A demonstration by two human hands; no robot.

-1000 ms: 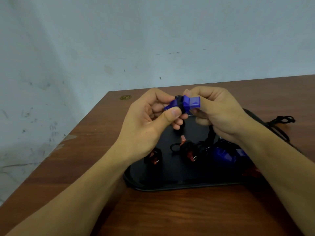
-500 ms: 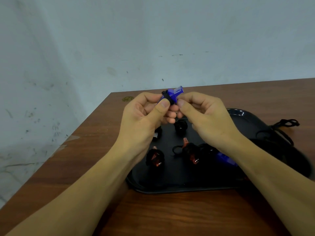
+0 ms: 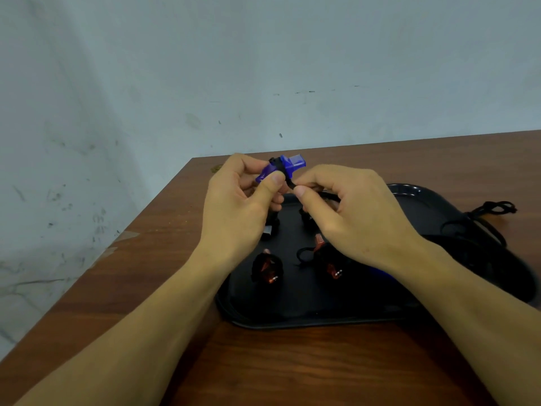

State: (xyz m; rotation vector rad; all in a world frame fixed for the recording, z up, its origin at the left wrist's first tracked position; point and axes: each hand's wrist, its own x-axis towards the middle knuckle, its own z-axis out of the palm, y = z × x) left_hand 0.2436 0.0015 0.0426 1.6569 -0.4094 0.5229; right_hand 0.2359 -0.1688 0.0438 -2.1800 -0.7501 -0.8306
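working the cord at the whistle, by appearance. item: whistle [image 3: 288, 167], blue translucent plastic with a black collar at mid-body, held up over the far end of tray [image 3: 292, 312] on table [image 3: 164, 259]. left hand [image 3: 237, 209] pinches the body, thumb against curled fingers; right hand [image 3: 351, 212] pinches black cord [image 3: 290, 183] just below, thumb to forefinger. recommended: steady the body, grip the cord close to the collar, pull in short even tugs, no twisting.

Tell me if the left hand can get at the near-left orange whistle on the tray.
Probably yes: the orange translucent whistle lies uncovered near the left hand, though that hand grips a blue plastic whistle.
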